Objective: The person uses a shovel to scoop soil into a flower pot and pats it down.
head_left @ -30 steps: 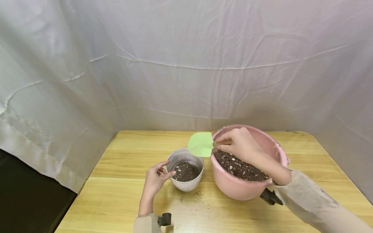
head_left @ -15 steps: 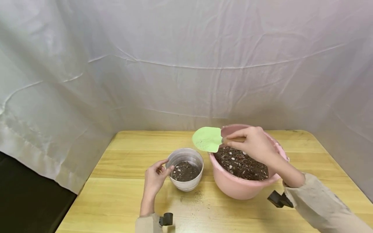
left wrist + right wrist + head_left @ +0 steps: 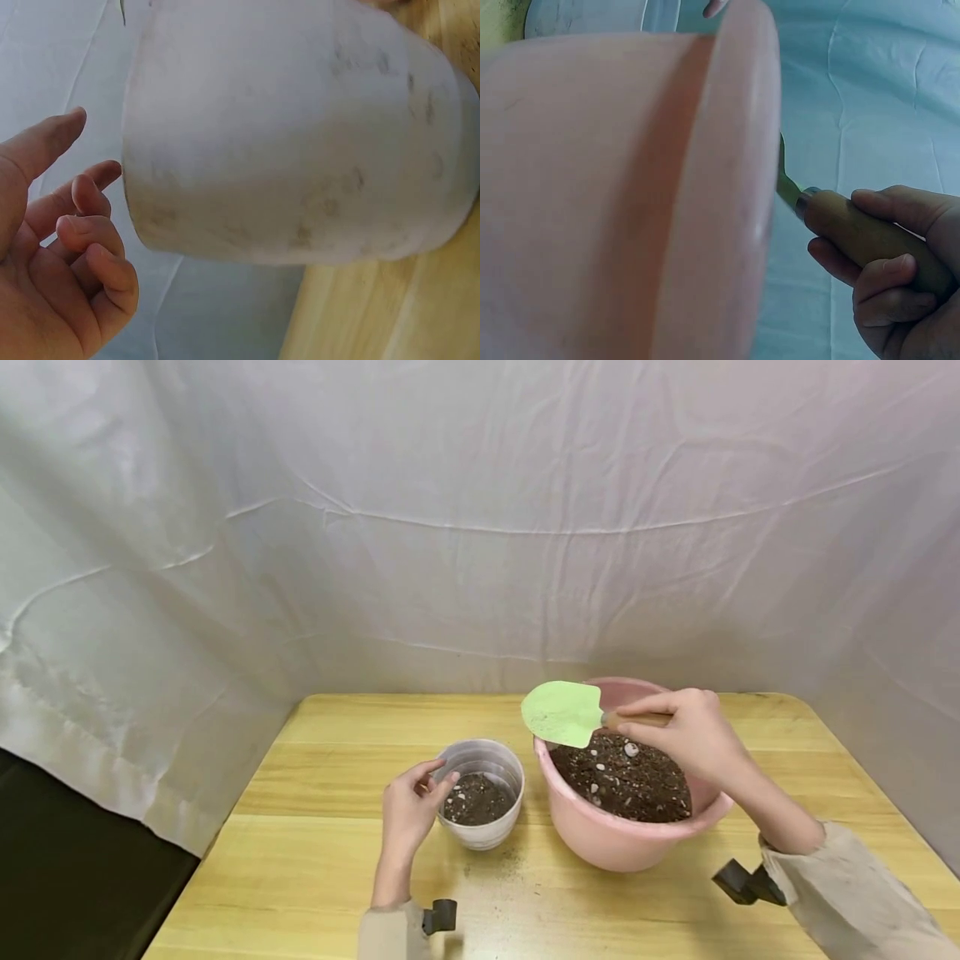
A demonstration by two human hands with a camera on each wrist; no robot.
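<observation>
trowel (image 3: 564, 714) — right hand (image 3: 693, 739) grips, level; left hand (image 3: 408, 802) relaxed beside pot (image 3: 480, 793)

Soft, even, bright light with faint shadows; both wrist views are blurred at close range.

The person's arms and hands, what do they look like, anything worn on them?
Both hands, left hand and right hand, are bare, with no gloves or rings visible. Beige long sleeves cover the forearms to the wrists, and a small black device sits at each wrist.

right hand (image 3: 693, 739) + green trowel (image 3: 562, 714): moved right, from small pot to over pink basin (image 3: 600, 839)
</observation>
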